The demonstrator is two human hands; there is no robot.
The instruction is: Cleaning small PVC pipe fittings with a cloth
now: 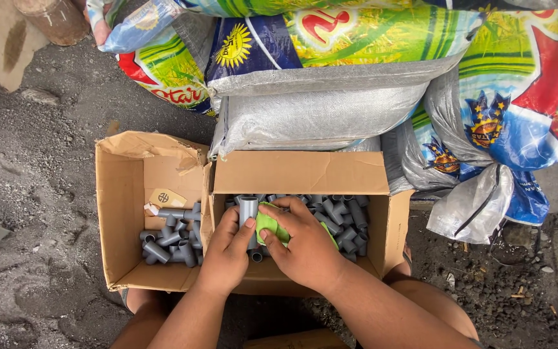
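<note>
The left hand (227,249) is clamped on a grey pipe fitting (248,210), upright over the right cardboard box (301,173). Against it, the right hand (301,242) grips a green cloth (269,224) (more fittings lie beneath).

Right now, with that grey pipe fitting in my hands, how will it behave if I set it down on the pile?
The grey pipe fitting looks like rigid plastic, so it probably stays stiff under the left hand. Its round barrel may roll or slide off the loose fittings beneath. The green cloth in the right hand, by contrast, looks floppy.
</note>
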